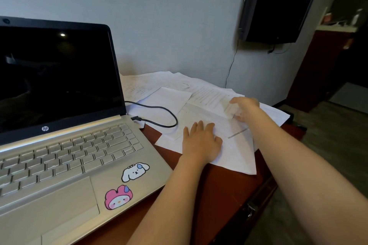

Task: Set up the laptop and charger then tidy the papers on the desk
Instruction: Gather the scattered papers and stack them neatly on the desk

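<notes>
Left hand [201, 142] flat on papers [236, 158] | red-brown desk [219, 187] | grey wall [159, 16]

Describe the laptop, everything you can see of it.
The laptop is a silver HP, lid open and leaning slightly back, screen dark with a black bezel. Its silver keyboard and touchpad face the person. Two cartoon stickers sit on the right palm rest: a white dog and a pink hooded figure. A black cable is plugged into its right side. It rests on the reddish-brown desk, with papers beside its right rear corner.
</notes>
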Demonstrator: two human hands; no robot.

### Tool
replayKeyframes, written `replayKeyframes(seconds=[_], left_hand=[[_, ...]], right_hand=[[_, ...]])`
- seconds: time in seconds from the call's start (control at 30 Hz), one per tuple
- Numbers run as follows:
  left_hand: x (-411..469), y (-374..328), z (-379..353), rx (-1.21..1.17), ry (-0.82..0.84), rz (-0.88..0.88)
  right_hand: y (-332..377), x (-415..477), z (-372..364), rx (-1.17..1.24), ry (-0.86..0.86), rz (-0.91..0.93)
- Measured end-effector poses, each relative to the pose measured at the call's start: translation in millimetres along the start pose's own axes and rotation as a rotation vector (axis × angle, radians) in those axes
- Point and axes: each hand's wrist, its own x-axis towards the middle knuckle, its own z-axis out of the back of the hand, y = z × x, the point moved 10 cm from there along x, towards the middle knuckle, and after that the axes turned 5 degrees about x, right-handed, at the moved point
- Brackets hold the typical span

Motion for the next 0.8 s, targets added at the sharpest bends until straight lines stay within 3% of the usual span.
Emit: replayKeyframes(seconds=[0.23,0.63,0.8], left_hand=[[1.9,-0.2,2.3,-0.002,-0.026,0.005],[-2.4,-2.1,4.3,0.022,-0.024,0.001],[-7.9,-7.8,14.8,-0.060,-0.069,-0.016]], right_hand=[[-13.0,12.4,-35.7,-0.084,0.183,-0.240],[-19.4,-5.6,-9.5,-0.125,0.169,0.131],[-29.6,-38.2,16.8,-0.255,0.268,0.100]])
